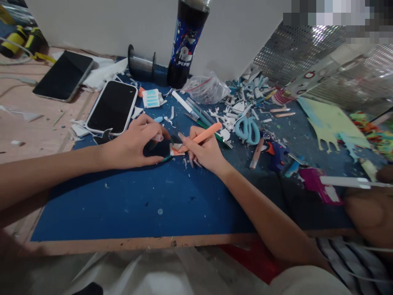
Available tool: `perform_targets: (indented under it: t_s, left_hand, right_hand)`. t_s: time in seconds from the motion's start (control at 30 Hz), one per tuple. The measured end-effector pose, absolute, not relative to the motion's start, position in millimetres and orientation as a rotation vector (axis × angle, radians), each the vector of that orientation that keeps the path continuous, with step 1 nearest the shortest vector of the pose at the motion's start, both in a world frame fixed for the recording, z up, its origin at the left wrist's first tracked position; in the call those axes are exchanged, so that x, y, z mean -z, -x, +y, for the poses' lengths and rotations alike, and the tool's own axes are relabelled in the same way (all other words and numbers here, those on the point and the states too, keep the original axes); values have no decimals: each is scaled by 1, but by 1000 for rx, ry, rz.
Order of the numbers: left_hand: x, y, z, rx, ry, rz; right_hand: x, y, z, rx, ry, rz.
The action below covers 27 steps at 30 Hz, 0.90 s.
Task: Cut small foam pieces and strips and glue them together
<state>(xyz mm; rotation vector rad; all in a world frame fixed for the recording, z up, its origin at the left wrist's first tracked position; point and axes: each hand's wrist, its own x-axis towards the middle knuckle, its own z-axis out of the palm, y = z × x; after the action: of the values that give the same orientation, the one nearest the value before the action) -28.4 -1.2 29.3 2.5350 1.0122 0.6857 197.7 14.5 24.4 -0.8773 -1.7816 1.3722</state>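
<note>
My right hand (205, 152) grips an orange marker (206, 134) like a pen, its tip down on a small white piece (173, 151) with orange colouring on it. At the left edge of that piece is my left hand (139, 141), thumb and forefinger spread apart, their tips at its corners; whether they press on it I cannot tell. The piece lies flat on a blue mat (147, 196). Just beyond my hands are several pens (199, 112) and a white piece with light-blue stripes (152, 98).
A white-edged phone (112, 107) and a dark tablet-like device (64, 76) lie left. Behind stand a wire spool (141, 63) and a Pepsi bottle (186, 45). To the right are blue scissors (247, 129), scraps (245, 98), a glue gun (278, 155) and another person's hand (368, 209).
</note>
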Motion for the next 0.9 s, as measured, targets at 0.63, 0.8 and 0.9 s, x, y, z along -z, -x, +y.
perform_targets:
  t_s: [0.63,0.8,0.9]
  left_hand:
    - [-30,29,-2,-648,-2508,1051]
    - [-29,29,-1,-645,-2534,1028]
    - [-28,30,-1,-649,-2540,1026]
  right_hand:
    - [-24,-198,15,-1379,811,-1801]
    - [-24,-198,15,-1418,828,-1804]
    - [-23,-199,15,-1424,809,-1807]
